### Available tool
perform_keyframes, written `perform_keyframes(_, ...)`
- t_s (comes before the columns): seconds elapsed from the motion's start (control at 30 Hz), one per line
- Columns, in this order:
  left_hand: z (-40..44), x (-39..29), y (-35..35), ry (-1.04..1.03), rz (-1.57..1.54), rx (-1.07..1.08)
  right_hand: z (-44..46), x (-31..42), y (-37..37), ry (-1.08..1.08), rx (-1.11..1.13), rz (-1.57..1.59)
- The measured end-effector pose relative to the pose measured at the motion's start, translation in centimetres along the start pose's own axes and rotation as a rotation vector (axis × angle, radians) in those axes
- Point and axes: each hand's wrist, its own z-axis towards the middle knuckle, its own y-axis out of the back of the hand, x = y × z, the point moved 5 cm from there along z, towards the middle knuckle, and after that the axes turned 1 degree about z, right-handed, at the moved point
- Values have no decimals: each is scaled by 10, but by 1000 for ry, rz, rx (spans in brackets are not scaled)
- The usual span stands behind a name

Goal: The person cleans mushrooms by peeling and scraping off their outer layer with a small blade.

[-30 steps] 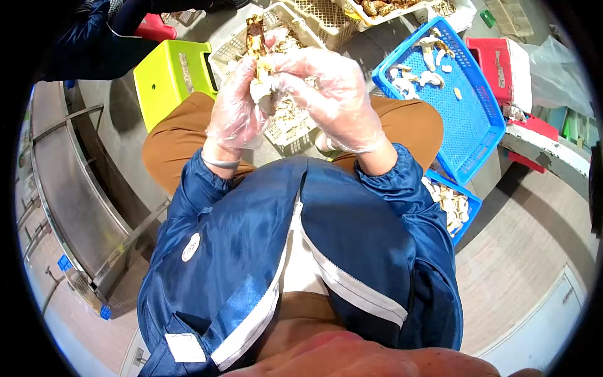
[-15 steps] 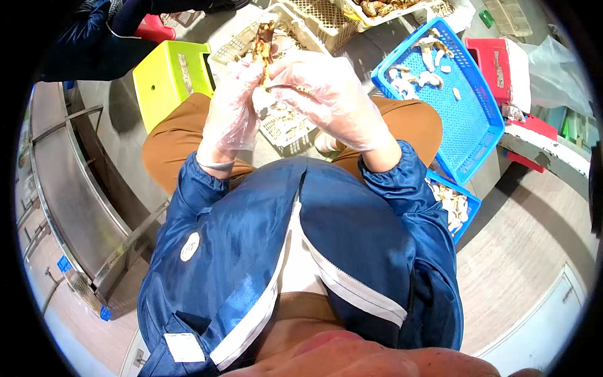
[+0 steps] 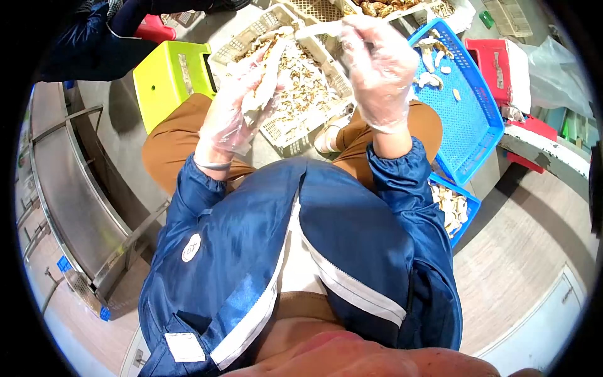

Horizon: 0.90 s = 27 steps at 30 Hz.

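The left hand point(image 3: 233, 107), in a clear glove, grasps a long pale mushroom point(image 3: 266, 78), its fingers wrapped along one side. The mushroom slants across the palm, its upper end leaning away from the body, above the near part of a cream basket point(image 3: 221, 55). The right hand point(image 3: 382, 85), also in a clear glove, is raised to the right of the basket, well apart from the mushroom, with its fingers curled in; I cannot tell whether they close on anything.

The basket stands on the floor in front of the wearer's knees and holds a thick layer of pale scraps point(image 3: 308, 88). One shoe point(image 3: 326, 139) shows just beside its near right corner.

To the right, a blue crate point(image 3: 455, 129) sits tilted, with several pale pieces point(image 3: 431, 80) toward its far end. Partly under its near end, a smaller blue crate point(image 3: 473, 210) holds many pale slices point(image 3: 451, 204). A red stool point(image 3: 488, 56) is just beyond the blue crate's right side.

To the left of the basket is a lime stool point(image 3: 164, 81). Past the basket, brown mushrooms point(image 3: 382, 7) lie at the top edge, and at the upper left another person's dark sleeve point(image 3: 78, 50) shows.
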Motion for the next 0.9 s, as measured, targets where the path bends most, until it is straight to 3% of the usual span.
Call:
perform_keyframes(0.03,2,2,9,30,-35,50,6,3,5,159,-91,-95)
perform_keyframes(0.13,17,7,29,19,-254,54,4,-9,12,-1,-187,211)
perform_keyframes(0.23,17,6,39,34,-295,150,7,-11,2,-122,81,182)
perform_keyframes(0.27,17,7,39,41,-311,191,4,-14,-9,-167,272,116)
perform_keyframes(0.33,14,3,25,30,-322,173,-4,-7,-27,-60,390,140)
perform_keyframes(0.37,14,3,25,32,-306,166,-6,-2,-33,52,361,114)
perform_keyframes(0.63,12,9,22,-53,-12,136,-20,9,-58,79,407,233)
perform_keyframes(0.8,11,14,14,-60,-14,66,-19,11,-54,-21,462,185)
perform_keyframes(0.9,12,21,17,2,-89,80,-28,7,-58,113,357,62)
